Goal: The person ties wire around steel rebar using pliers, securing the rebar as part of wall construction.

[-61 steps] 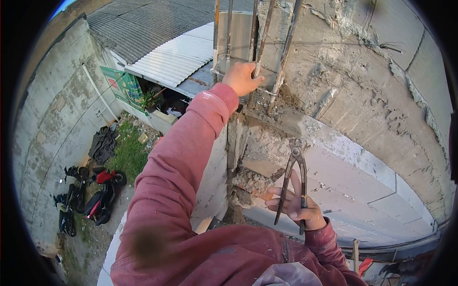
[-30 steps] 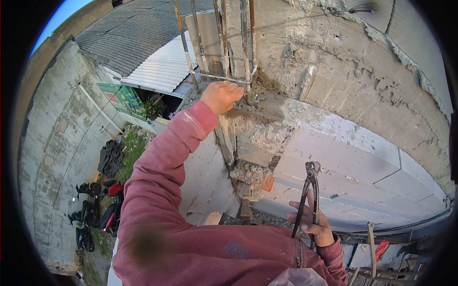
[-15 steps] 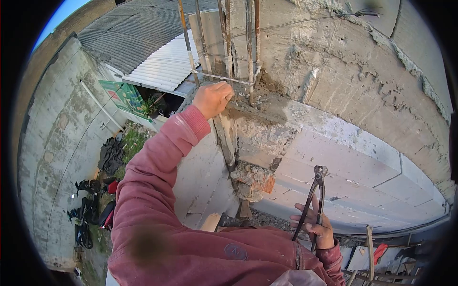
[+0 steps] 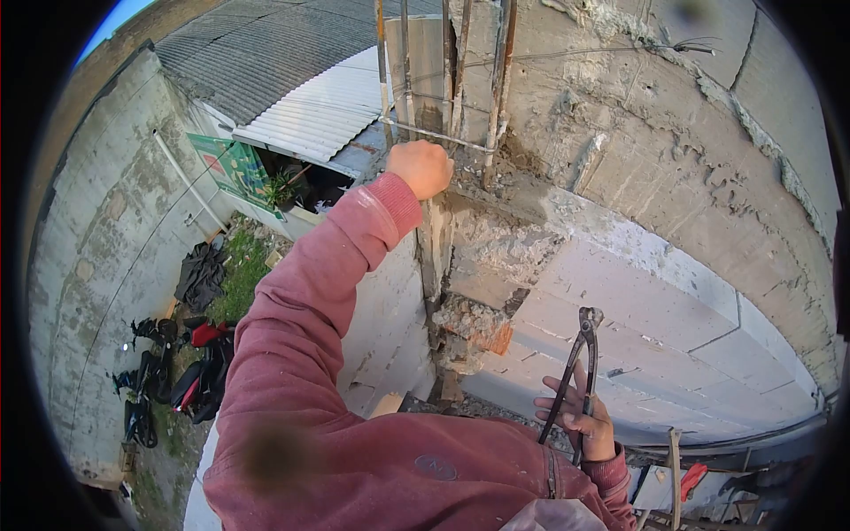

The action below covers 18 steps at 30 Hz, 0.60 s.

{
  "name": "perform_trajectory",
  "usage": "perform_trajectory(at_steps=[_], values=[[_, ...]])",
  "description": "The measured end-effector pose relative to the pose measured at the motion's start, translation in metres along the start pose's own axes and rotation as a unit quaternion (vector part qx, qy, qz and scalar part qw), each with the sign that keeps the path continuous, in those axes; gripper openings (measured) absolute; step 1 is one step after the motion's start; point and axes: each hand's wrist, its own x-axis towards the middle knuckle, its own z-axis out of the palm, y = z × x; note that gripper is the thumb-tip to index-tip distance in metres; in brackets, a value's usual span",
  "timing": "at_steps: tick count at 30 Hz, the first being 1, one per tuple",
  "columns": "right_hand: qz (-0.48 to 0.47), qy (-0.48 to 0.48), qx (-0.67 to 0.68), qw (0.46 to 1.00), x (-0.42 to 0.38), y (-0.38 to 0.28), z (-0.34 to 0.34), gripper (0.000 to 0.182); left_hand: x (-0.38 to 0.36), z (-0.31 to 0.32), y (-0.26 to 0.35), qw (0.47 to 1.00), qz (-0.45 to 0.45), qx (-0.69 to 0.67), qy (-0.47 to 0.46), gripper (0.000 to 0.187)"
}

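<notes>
My left hand (image 4: 421, 168) is closed in a fist at the top corner of the wall, just below the wire stirrup (image 4: 436, 134) that ties several upright rusty rebars (image 4: 493, 97). Its fingers curl away from me, hiding whatever they may hold. Lower right, my right hand (image 4: 591, 425) holds a pair of dark metal pincers (image 4: 587, 345) with the jaws pointing up. The two long handles are spread apart, one running in front of the palm, and some fingers stretch out behind them. Both arms wear a dusty red sleeve (image 4: 305, 301).
Rough mortar and a broken brick (image 4: 482, 332) show at the wall's corner, beside a pale block wall (image 4: 629, 319). Far below left, motorbikes (image 4: 190, 372) stand near a grey wall (image 4: 106, 239). Corrugated roofing (image 4: 328, 97) lies beyond the rebars.
The view has shifted, so the rebars and wall corner sit slightly farther right. My left fist stays by the stirrup, turned a little. The pincers remain in my right hand.
</notes>
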Motion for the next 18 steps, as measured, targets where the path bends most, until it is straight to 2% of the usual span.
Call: perform_trajectory(at_steps=[3, 6, 9, 13, 16, 18], values=[[-0.006, -0.012, -0.004, 1.000, -0.004, 0.003, 0.001, 0.096, 0.004, -0.003, 0.004, 0.996, 0.004, -0.084, 0.019, 0.034], [-0.007, -0.010, 0.025, 1.000, -0.004, 0.006, 0.001, 0.096, 0.005, 0.004, 0.014, 0.996, 0.000, -0.087, 0.003, 0.033], [0.004, 0.006, 0.045, 0.999, 0.002, 0.005, 0.006, 0.097, -0.001, 0.003, 0.020, 0.998, 0.014, -0.059, -0.008, 0.033], [0.012, -0.004, 0.037, 0.999, 0.021, 0.005, 0.007, 0.099, 0.000, 0.020, 0.018, 0.993, 0.098, 0.067, 0.003, 0.023], [0.021, -0.020, 0.037, 0.999, 0.033, 0.008, 0.009, 0.103, -0.001, 0.027, 0.024, 0.991, 0.092, 0.076, 0.061, 0.019], [0.025, -0.034, 0.030, 0.999, 0.036, 0.008, 0.011, 0.103, 0.007, 0.026, 0.021, 0.993, 0.030, 0.072, 0.092, 0.018]])
